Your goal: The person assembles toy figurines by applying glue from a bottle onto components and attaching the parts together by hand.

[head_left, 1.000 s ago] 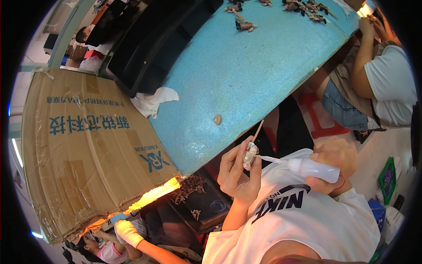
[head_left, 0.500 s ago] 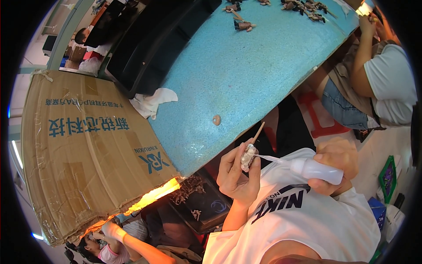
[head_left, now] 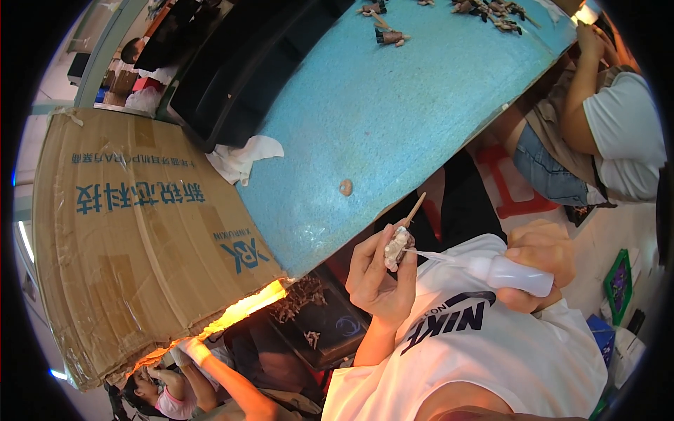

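My left hand (head_left: 379,288) pinches a small pale-and-brown figurine piece (head_left: 395,250) between thumb and fingers, just off the table's near edge. From its top a thin wooden stick (head_left: 415,208) points up and to the right. My right hand (head_left: 546,254) is closed round a translucent white squeeze bottle (head_left: 516,276), tilted nearly level. The bottle's long thin nozzle reaches left, its tip at the figurine piece; whether it touches, and whether liquid comes out, I cannot make out.
The blue table (head_left: 393,112) bears a small round tan piece (head_left: 345,187), several figurines (head_left: 391,37) and a white cloth (head_left: 246,158). A black tray (head_left: 232,77) and a cardboard box (head_left: 133,231) stand left. A dark bin (head_left: 330,323) holds brown pieces below. Co-workers sit at right and lower left.
The bottle has shifted slightly to the right, while both hands keep their hold. At the lower left, a co-worker's hand and forearm have moved up and right beside the box.
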`<act>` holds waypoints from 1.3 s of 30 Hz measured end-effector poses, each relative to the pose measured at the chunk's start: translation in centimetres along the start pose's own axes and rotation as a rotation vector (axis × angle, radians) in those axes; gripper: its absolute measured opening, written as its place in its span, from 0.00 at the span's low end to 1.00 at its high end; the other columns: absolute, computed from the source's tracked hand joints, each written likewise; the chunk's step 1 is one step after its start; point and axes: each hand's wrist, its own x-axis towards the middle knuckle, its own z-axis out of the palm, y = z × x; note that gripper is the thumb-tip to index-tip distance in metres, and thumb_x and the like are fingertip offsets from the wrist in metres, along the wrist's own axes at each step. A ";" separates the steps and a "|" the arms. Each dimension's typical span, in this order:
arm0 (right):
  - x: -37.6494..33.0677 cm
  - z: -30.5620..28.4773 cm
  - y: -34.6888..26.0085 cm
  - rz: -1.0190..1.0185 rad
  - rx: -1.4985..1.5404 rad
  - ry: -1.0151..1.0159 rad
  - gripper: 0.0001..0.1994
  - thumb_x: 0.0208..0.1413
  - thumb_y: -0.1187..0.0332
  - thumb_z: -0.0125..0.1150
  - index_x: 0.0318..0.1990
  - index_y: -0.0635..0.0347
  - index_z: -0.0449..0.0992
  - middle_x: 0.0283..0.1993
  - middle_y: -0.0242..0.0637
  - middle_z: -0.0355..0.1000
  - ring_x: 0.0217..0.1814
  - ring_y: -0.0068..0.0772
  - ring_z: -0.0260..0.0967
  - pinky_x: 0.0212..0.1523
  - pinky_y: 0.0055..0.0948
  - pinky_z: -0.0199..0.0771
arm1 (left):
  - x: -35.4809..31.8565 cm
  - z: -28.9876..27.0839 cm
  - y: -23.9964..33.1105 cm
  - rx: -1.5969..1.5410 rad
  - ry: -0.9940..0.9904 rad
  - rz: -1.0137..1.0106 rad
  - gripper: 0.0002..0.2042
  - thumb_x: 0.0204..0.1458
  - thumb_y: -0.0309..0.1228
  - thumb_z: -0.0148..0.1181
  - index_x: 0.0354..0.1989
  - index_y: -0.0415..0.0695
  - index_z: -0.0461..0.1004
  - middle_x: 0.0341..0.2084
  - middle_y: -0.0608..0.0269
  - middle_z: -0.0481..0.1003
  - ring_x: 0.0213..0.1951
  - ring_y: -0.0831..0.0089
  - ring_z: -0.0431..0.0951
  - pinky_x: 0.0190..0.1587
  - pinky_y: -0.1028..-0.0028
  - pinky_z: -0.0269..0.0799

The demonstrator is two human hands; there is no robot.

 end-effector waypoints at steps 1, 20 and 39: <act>0.0 0.1 0.0 -0.008 0.015 0.007 0.19 0.42 0.61 0.66 0.34 0.65 0.68 0.12 0.34 0.61 0.07 0.28 0.57 0.09 0.23 0.56 | 0.0 0.0 0.0 -0.004 -0.008 -0.012 0.15 0.43 0.14 0.57 0.42 0.29 0.71 0.38 0.48 0.70 0.39 0.53 0.77 0.41 0.67 0.74; -0.4 0.6 0.0 0.028 0.110 0.006 0.19 0.35 0.66 0.72 0.33 0.65 0.70 0.15 0.35 0.64 0.11 0.31 0.61 0.12 0.23 0.60 | -0.1 -0.1 -0.4 -0.026 -0.003 0.020 0.18 0.40 0.11 0.58 0.44 0.28 0.71 0.37 0.48 0.72 0.35 0.70 0.76 0.37 0.78 0.72; 0.1 0.5 -0.5 0.078 0.038 -0.013 0.15 0.35 0.65 0.70 0.27 0.63 0.72 0.13 0.33 0.64 0.10 0.30 0.59 0.11 0.23 0.57 | 0.0 0.0 0.5 -0.019 0.005 -0.063 0.11 0.43 0.13 0.54 0.37 0.27 0.71 0.37 0.44 0.71 0.37 0.51 0.77 0.42 0.63 0.74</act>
